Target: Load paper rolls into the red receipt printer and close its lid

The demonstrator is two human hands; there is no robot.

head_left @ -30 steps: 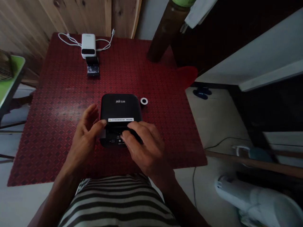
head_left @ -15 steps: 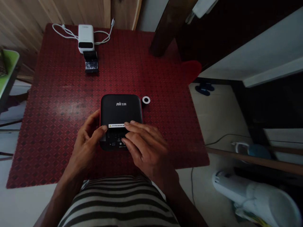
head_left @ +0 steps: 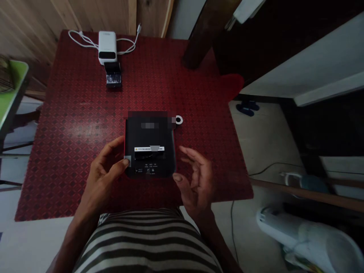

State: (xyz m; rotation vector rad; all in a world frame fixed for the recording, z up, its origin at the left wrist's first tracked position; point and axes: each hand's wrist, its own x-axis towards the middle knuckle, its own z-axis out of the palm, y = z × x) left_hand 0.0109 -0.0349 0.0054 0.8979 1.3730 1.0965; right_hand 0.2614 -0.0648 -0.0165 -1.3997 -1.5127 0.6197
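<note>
A black square device with rounded corners and red sides, which looks like a small receipt printer (head_left: pixel 150 134), lies on the red patterned table (head_left: pixel 85 189). It bears a white warning label (head_left: pixel 139 149) above a dark slot, with small printed icons lower down. My left hand (head_left: pixel 104 163) grips its left side, thumb on the lower left corner and fingers along the edge. Just off the right side is my right hand (head_left: pixel 196 176), fingers apart and holding nothing. A small white ring-shaped item (head_left: pixel 179 120) sits by the printer's upper right corner. Blurred blocks cover parts of the printer's top.
Toward the back left of the table stand a white power bank (head_left: pixel 107 43) with a white cable (head_left: pixel 129 48) and an open black case (head_left: pixel 113 76). A dark post (head_left: pixel 196 49) rises at the back. Right of the table, a white cylinder (head_left: pixel 307 231) lies low down.
My right hand has come off the printer's label and slot area and moved right, its fingers opening. My left hand still holds the left edge.
</note>
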